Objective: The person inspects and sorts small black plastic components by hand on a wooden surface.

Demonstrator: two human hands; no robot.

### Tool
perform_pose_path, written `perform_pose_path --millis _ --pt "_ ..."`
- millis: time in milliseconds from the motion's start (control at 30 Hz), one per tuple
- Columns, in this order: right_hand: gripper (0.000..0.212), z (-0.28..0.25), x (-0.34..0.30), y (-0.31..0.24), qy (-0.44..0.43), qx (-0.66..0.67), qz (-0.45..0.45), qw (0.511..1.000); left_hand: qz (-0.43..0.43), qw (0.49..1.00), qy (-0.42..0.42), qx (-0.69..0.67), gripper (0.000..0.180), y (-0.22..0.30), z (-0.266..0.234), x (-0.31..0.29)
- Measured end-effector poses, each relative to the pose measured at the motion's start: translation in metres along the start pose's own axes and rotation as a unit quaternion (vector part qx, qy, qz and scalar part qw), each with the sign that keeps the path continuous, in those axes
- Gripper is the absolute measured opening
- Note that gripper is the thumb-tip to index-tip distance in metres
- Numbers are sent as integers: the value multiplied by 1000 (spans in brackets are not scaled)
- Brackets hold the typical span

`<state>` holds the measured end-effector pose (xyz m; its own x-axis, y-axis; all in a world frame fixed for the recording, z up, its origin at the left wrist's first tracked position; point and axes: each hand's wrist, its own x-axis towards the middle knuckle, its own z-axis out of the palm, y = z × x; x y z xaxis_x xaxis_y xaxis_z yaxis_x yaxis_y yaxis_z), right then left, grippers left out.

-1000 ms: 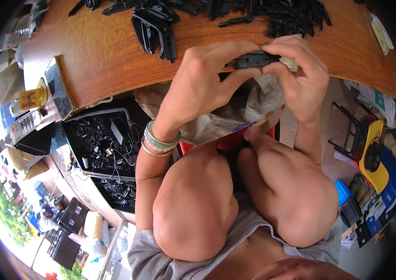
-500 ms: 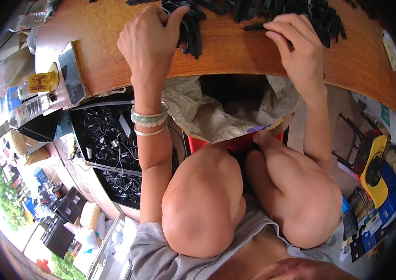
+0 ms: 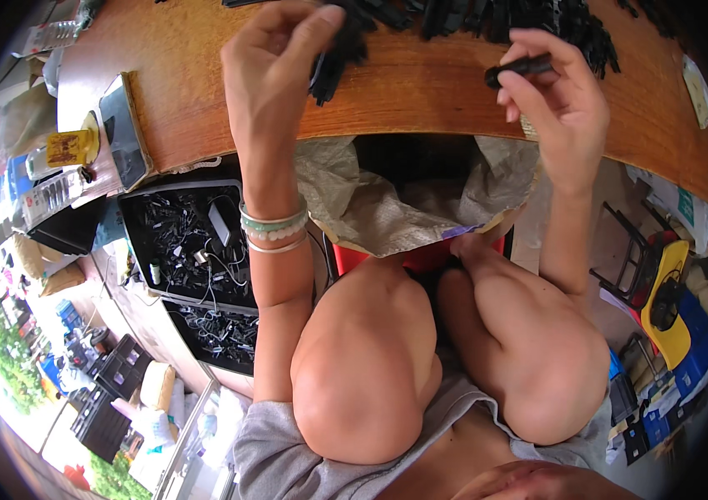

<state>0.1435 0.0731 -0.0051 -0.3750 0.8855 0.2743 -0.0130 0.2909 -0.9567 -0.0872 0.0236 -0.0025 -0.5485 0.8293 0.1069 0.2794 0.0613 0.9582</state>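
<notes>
My right hand (image 3: pixel 566 108) is raised over the table's near edge. Its thumb and fingers pinch a short, dark, stubby plastic piece (image 3: pixel 520 70) that lies crosswise. Over the table to the left, my left hand (image 3: pixel 275 71) is closed, thumb against curled fingers. A bunch of narrow black plastic pieces (image 3: pixel 333 71), partly blurred, sticks out beside its fingers; the hand hides where they are gripped. Beyond both hands, a heap of similar black pieces (image 3: pixel 470 18) spreads along the wooden table (image 3: pixel 420 92).
Below the table edge, an open woven sack (image 3: pixel 379 225) stands between table and my knees. Black trays (image 3: pixel 179 242) of small parts and cables sit at the left. A flat dark case (image 3: pixel 126 129) lies on the table's left. A yellow stool (image 3: pixel 672 308) stands at the right.
My right hand has moved slightly right and turned, so the piece in its fingers now shows more fully. My left hand has shifted slightly, and the pieces beside it have swung left at their lower ends.
</notes>
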Motion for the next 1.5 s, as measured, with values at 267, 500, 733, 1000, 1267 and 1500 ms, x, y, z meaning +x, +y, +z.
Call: perform_pose_path --millis 267,500,733,1000,1267,1500 --pt "14 -16 -12 5 -88 186 26 978 -99 902 -312 -280 30 9 43 -29" --pt "16 -16 -16 -11 -96 160 64 980 -185 868 -327 -325 29 18 44 -33" --pt "20 -10 -23 -24 -68 -110 29 991 -142 893 -342 -255 24 29 41 -44" --pt "18 4 -24 -29 76 -85 14 993 248 932 -264 4 37 25 39 -51" --pt "18 -12 -27 -22 15 -146 -86 985 255 934 -248 26 36 27 44 -56" --pt "37 -12 -18 -30 21 -224 -115 967 270 931 -243 20 37 23 41 -54"
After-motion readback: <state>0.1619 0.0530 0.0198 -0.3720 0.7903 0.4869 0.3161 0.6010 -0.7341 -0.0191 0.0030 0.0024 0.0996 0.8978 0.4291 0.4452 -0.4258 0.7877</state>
